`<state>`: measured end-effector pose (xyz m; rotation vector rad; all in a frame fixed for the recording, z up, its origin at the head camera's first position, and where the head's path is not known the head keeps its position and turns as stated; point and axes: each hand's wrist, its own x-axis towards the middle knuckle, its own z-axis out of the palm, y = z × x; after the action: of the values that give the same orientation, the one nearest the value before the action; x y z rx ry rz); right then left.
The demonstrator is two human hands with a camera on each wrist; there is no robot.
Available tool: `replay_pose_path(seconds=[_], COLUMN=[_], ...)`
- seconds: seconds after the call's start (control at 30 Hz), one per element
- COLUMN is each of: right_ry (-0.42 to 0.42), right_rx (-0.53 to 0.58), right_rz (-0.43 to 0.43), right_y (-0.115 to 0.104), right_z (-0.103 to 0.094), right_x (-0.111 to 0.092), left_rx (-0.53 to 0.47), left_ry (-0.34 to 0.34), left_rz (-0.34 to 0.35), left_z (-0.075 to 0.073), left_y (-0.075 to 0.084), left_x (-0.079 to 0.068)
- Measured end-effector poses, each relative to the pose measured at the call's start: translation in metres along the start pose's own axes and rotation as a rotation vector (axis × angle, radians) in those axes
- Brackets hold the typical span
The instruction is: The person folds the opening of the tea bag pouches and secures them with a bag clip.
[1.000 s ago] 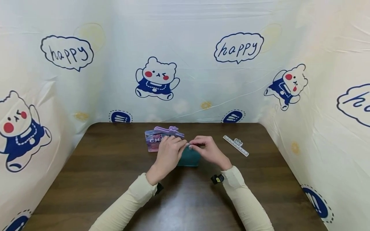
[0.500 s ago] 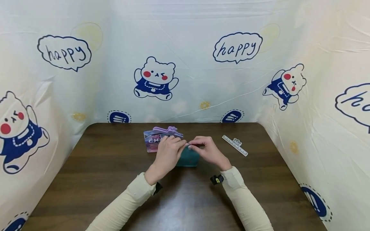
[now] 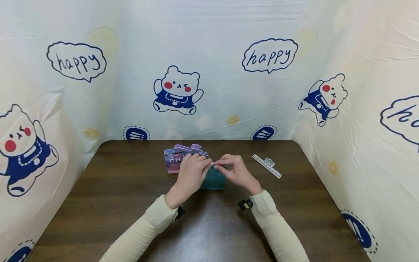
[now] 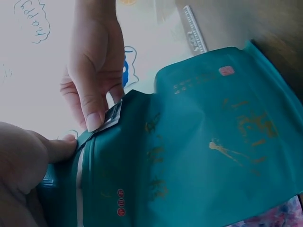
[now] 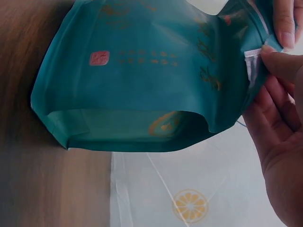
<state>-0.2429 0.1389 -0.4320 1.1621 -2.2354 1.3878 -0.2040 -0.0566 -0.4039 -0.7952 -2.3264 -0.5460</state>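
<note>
A teal foil pouch (image 4: 199, 142) with gold lettering stands upright on the table, its gusseted bottom visible in the right wrist view. My right hand (image 3: 240, 173) pinches the top edge between thumb and forefinger, where a corner flap (image 4: 112, 116) shows its silvery inner side. Close beside it, the left hand (image 3: 193, 174) grips the same edge from the other side. A pale strip (image 4: 79, 189) runs across the pouch just below the top. Behind the left hand lies a printed purple-pink card (image 3: 171, 165) lettered "CH", partly hidden, with a lilac clip (image 3: 188, 148) at its top.
A white ruler-like clip (image 3: 266, 165) with a small decorated tab lies to the right of the hands on the dark wooden table (image 3: 114, 203). A pale printed curtain (image 3: 216, 72) with bears surrounds the back and sides of the table.
</note>
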Motion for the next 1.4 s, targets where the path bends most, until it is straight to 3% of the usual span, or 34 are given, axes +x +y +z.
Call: replay_pose_path(seconds=[0.23,0.4,0.9,1.2,1.4], right_ry=[0.016,0.037,0.067,-0.150,-0.139], right_rx=[0.041,0.062,0.046,0.073,0.053], right_rz=[-0.026,0.006,-0.051,0.101,0.143], right_y=[-0.027,-0.028,-0.030,-0.037,-0.035], right_z=[-0.006,-0.007,-0.007,-0.023,-0.024], right_x=[0.003,0.005,0.009,0.009,0.007], left_rx=[-0.003,-0.015,-0.015,-0.018,-0.019], left_ry=[-0.011,-0.011,-0.049,-0.052,-0.051], left_rz=[-0.019,-0.017,-0.014,-0.009,-0.016], left_z=[-0.001,-0.001,-0.002,-0.003,-0.004], left_y=[0.000,0.000,-0.002,-0.003,-0.002], left_x=[0.005,0.008,0.008,0.009,0.009])
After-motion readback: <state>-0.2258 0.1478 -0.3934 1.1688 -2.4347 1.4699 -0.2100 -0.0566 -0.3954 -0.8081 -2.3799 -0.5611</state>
